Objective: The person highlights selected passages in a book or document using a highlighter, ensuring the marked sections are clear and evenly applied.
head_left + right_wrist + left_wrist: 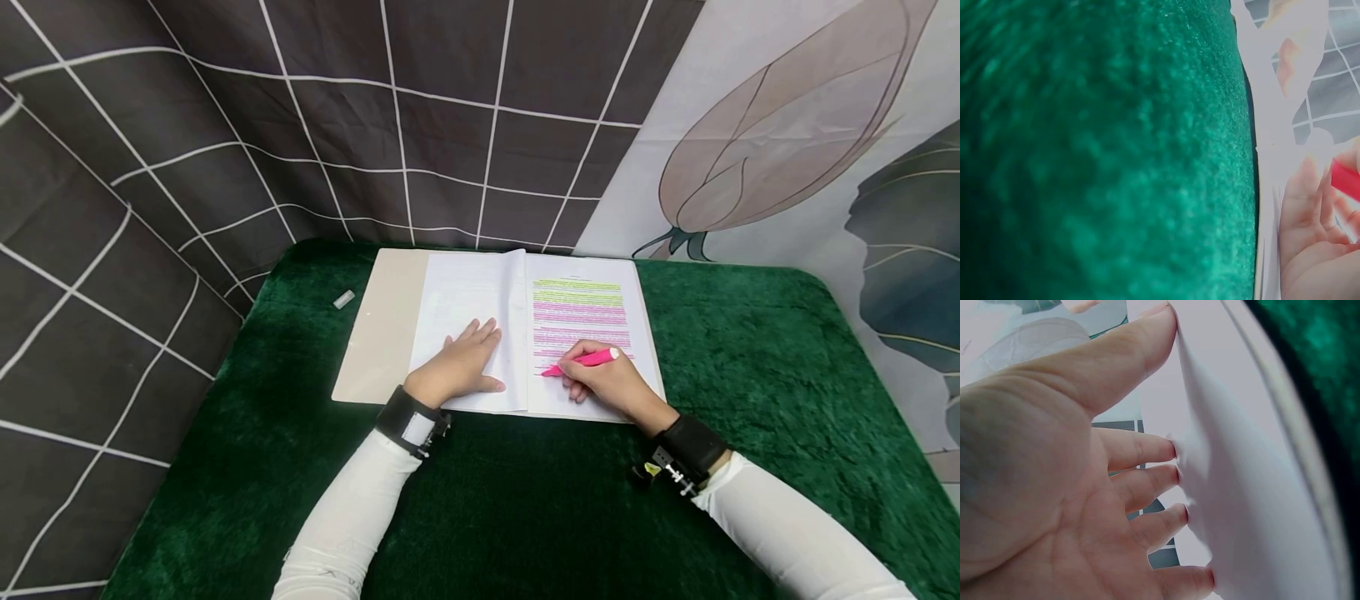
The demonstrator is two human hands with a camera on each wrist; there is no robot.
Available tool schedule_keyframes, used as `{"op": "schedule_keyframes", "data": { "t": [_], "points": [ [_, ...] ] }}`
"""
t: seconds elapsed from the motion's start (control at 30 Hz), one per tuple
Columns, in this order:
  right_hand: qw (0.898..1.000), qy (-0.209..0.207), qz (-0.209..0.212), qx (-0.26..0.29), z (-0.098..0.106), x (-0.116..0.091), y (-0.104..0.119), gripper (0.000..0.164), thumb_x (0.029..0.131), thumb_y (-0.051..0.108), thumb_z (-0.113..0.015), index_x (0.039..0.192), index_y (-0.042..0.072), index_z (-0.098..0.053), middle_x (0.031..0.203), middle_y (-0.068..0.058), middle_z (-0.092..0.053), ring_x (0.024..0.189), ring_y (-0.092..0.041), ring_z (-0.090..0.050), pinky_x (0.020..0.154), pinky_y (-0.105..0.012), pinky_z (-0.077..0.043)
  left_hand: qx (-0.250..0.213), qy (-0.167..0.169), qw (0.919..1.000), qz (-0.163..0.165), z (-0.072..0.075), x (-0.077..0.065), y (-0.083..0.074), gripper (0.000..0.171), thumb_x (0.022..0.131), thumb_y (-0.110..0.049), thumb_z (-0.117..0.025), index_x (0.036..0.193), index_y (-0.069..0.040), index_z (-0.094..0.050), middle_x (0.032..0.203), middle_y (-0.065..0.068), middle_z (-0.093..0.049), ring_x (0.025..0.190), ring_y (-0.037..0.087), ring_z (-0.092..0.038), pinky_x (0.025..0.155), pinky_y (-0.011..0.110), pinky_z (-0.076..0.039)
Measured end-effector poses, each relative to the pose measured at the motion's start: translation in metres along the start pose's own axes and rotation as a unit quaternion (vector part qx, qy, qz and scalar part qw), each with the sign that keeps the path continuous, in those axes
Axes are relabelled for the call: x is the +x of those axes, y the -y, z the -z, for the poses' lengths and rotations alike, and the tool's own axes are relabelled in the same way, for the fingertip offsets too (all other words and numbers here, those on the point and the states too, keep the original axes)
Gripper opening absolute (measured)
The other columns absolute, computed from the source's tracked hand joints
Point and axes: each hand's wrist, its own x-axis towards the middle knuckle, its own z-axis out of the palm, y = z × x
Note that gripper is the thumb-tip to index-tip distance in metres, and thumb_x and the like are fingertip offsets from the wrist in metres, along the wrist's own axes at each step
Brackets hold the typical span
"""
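Observation:
A pink highlighter with a white end is pinched between the thumb and fingers of my right hand. Its tip meets the right-hand page at the left of a text line, below rows marked yellow and then pink. My left hand lies with fingers spread on the blank-looking left page, thumb toward the fold. In the left wrist view, the fingertips press the paper. The right wrist view catches only part of the highlighter, in red-pink, beside my curled fingers.
Beneath the pages lies a cream board, showing at the left. A small whitish block rests on the green cloth to its left. Behind the table hang a dark grid-patterned curtain and a pale floral one.

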Motion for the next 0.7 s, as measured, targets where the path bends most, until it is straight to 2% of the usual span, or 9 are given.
{"op": "schedule_keyframes", "data": {
  "t": [0.7],
  "points": [
    [1.000, 0.000, -0.010, -0.016, 0.0092, -0.0022, -0.0029, 0.027, 0.101, 0.021, -0.069, 0.106, -0.005, -0.064, 0.080, -0.010, -0.071, 0.061, -0.013, -0.068, 0.060, -0.028, -0.061, -0.005, -0.002, 1.0000, 0.003, 0.0000, -0.0005, -0.0015, 0.091, 0.093, -0.039, -0.076, 0.163, -0.006, -0.028, 0.174, 0.008, -0.013, 0.162, 0.032, -0.006, 0.125, 0.065, -0.016]
  ]
}}
